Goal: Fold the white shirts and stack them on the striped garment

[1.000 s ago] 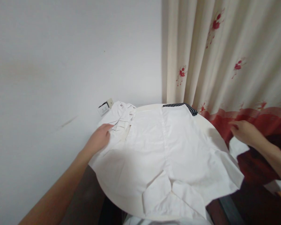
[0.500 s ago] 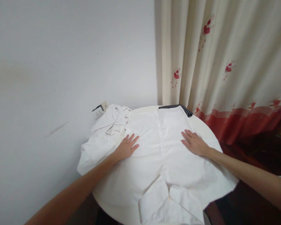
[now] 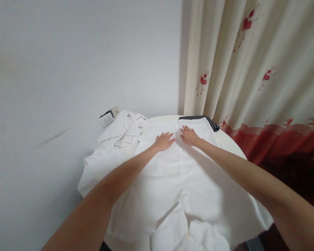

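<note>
A white garment with a collar and a buttoned front seam, looking like a shirt or coat (image 3: 157, 188), lies spread face up, its collar towards me. My left hand (image 3: 164, 141) rests palm down on its far part, left of the front seam, fingers spread. Just right of the seam, my right hand (image 3: 189, 136) lies on the cloth with fingers stretched out. Neither hand grips anything. Part of the garment's right side is hidden beneath my right forearm.
The garment lies on a round white table (image 3: 231, 143). More crumpled white cloth (image 3: 104, 164) is heaped at the left, by the wall. A black-and-white striped cloth (image 3: 211, 123) sits at the far edge. Beyond are a wall socket (image 3: 106, 119) and a flowered curtain (image 3: 225, 69).
Both hands have slid away from me and inward over the cloth, now close together on either side of the front seam. The view has shifted slightly.
</note>
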A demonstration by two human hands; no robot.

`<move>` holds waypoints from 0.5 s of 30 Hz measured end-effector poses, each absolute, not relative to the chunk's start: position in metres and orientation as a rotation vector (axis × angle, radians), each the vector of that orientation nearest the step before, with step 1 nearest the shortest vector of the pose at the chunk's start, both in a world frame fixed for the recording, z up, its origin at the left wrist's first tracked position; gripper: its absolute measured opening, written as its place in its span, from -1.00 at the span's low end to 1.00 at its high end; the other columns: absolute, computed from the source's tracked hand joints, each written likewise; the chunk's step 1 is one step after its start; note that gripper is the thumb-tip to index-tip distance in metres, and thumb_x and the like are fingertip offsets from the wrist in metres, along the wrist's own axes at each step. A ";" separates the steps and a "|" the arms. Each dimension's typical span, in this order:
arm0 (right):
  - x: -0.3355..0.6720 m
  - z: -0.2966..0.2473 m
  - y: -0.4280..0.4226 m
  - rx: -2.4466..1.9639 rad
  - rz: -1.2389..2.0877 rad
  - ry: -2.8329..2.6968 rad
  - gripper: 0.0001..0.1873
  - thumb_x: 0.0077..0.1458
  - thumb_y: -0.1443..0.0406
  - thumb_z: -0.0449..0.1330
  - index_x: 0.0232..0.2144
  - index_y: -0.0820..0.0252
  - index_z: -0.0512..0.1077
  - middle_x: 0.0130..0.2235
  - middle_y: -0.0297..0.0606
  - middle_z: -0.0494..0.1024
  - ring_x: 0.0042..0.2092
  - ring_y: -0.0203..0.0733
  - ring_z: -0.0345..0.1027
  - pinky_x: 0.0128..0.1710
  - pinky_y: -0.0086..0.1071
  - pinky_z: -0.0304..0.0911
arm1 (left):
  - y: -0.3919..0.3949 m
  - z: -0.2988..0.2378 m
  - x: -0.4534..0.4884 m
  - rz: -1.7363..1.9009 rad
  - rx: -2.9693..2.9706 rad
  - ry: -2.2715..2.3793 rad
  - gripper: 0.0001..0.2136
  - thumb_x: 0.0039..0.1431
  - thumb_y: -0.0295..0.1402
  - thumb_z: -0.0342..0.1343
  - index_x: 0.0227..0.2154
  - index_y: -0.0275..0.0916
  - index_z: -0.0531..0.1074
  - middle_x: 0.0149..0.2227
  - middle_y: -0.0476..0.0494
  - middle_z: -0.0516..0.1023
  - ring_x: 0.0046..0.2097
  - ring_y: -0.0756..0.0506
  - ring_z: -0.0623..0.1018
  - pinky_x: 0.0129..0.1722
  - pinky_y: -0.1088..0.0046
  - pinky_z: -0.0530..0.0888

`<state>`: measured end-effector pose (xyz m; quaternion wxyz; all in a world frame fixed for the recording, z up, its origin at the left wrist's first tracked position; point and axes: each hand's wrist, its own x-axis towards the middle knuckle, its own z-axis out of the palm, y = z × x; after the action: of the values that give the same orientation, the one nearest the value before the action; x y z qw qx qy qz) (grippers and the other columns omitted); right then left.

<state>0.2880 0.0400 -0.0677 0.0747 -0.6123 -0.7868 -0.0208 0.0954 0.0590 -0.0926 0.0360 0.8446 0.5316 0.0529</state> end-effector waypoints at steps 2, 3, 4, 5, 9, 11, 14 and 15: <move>0.272 -0.073 0.061 -1.803 -0.049 -2.389 -0.43 0.34 0.29 -0.10 0.33 0.41 0.14 0.43 0.06 -0.01 0.45 0.07 -0.23 0.36 0.04 -0.13 | 0.064 -0.103 0.094 0.182 2.604 1.659 -0.46 0.41 -0.01 -0.23 0.37 -0.02 0.10 0.44 -0.13 0.04 0.43 -0.38 0.03 0.31 -0.21 0.04; 0.264 -0.076 0.072 -1.790 -0.039 -2.402 -0.41 0.32 0.30 -0.08 0.34 0.42 0.12 0.44 0.04 -0.03 0.45 0.05 -0.24 0.36 0.01 -0.16 | 0.065 -0.107 0.092 0.202 2.622 1.666 -0.48 0.41 -0.04 -0.21 0.36 -0.02 0.13 0.44 -0.12 0.05 0.43 -0.38 0.03 0.31 -0.19 0.03; 0.255 -0.080 0.083 -1.779 -0.025 -2.414 -0.38 0.31 0.31 -0.06 0.35 0.43 0.09 0.44 0.03 -0.04 0.45 0.03 -0.25 0.37 -0.01 -0.17 | 0.065 -0.110 0.091 0.228 2.646 1.669 -0.50 0.41 -0.08 -0.20 0.34 -0.04 0.16 0.43 -0.12 0.07 0.42 -0.37 0.05 0.32 -0.17 0.04; 0.247 -0.084 0.094 -1.769 -0.008 -2.424 -0.36 0.30 0.31 -0.06 0.37 0.44 0.05 0.45 0.03 -0.05 0.45 0.02 -0.25 0.37 -0.03 -0.18 | 0.065 -0.113 0.089 0.256 2.672 1.671 -0.52 0.42 -0.11 -0.20 0.32 -0.08 0.20 0.42 -0.13 0.11 0.41 -0.35 0.08 0.32 -0.14 0.06; 0.224 -0.096 0.139 -1.762 0.066 -2.457 -0.36 0.36 0.25 -0.15 0.40 0.41 0.00 0.44 -0.03 -0.02 0.45 -0.05 -0.22 0.38 -0.07 -0.18 | 0.064 -0.119 0.086 0.328 2.733 1.674 -0.57 0.42 -0.20 -0.19 0.22 -0.21 0.34 0.36 -0.21 0.24 0.38 -0.30 0.16 0.32 -0.05 0.14; 0.223 -0.101 0.159 -1.803 0.091 -2.449 -0.36 0.38 0.16 -0.18 0.38 0.41 0.05 0.43 0.02 0.00 0.44 0.00 -0.19 0.37 -0.01 -0.21 | 0.064 -0.120 0.085 0.352 2.730 1.672 -0.56 0.41 -0.21 -0.16 0.24 -0.21 0.31 0.36 -0.20 0.24 0.39 -0.29 0.16 0.32 -0.03 0.14; 0.232 -0.109 0.183 -1.927 0.088 -2.368 -0.27 0.38 0.07 -0.22 0.37 0.53 0.02 0.42 0.20 -0.05 0.44 0.15 -0.23 0.36 0.11 -0.29 | 0.062 -0.120 0.082 0.391 2.702 1.662 -0.55 0.41 -0.21 -0.15 0.29 -0.15 0.24 0.39 -0.13 0.19 0.39 -0.27 0.14 0.34 0.00 0.13; 0.235 -0.112 0.188 -1.964 0.076 -2.334 -0.24 0.38 0.05 -0.23 0.38 0.56 0.00 0.42 0.22 -0.07 0.44 0.18 -0.25 0.36 0.12 -0.30 | 0.062 -0.120 0.081 0.400 2.691 1.659 -0.54 0.41 -0.21 -0.15 0.30 -0.13 0.23 0.40 -0.11 0.17 0.40 -0.26 0.14 0.34 0.01 0.13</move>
<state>0.2346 0.1884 -0.1117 0.0452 -0.6429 -0.7642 0.0250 0.0814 0.0616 -0.1202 -0.0224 0.8443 0.5204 0.1254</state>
